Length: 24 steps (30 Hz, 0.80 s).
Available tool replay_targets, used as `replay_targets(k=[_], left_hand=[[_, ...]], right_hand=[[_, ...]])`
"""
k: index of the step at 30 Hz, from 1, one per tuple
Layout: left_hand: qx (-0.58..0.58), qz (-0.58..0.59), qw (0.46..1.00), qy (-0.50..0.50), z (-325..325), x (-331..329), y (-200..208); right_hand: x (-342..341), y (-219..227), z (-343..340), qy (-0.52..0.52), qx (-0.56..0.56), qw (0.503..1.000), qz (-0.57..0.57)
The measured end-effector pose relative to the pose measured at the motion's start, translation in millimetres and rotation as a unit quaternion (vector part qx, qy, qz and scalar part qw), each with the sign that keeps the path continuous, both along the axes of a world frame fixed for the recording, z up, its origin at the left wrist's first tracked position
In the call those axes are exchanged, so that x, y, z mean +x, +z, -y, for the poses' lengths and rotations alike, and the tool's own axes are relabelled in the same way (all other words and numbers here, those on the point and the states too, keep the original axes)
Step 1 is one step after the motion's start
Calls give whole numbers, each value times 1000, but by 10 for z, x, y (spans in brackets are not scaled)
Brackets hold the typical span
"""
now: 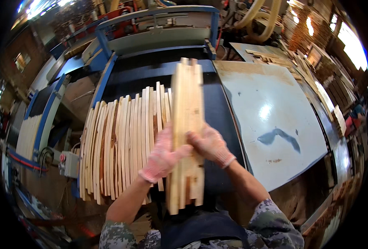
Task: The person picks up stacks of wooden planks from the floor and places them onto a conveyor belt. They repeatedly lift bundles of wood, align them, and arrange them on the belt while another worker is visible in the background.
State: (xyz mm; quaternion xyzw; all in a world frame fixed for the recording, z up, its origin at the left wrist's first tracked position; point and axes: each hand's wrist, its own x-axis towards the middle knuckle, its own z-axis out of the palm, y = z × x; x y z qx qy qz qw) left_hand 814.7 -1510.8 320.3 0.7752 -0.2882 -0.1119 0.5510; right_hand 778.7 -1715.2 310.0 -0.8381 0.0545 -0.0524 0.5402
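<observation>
Between my two gloved hands is a bundle of wooden strips (187, 99), pale and long, held lengthwise above the dark conveyor belt (217, 112). My left hand (162, 155), in a pink knit glove, grips the bundle's left side. On its right side my right hand (211, 146) is closed, with the thumb across the front. Just left of the bundle, a row of wooden strips (124, 145) lies side by side on the belt, some with brown bark streaks. Their ends are uneven. The bundle's edges are slightly blurred, and it hides part of the row's right end.
A pale metal-topped table (275, 108) with a dark stain adjoins the belt on the right. Blue machine frame (159, 14) spans the far end. A grey control box (69, 164) with a red button stands at the left. Scrap wood (271, 57) lies far right.
</observation>
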Motion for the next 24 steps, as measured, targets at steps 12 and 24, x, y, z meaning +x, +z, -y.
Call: replay_targets(k=[12, 24], left_hand=[[121, 102, 987, 2, 1004, -995, -270], [-249, -420, 828, -278, 1094, -1643, -521]], right_hand=[[100, -1063, 787, 49, -93, 983, -152], [-1253, -1377, 882, 72, 123, 987, -71]])
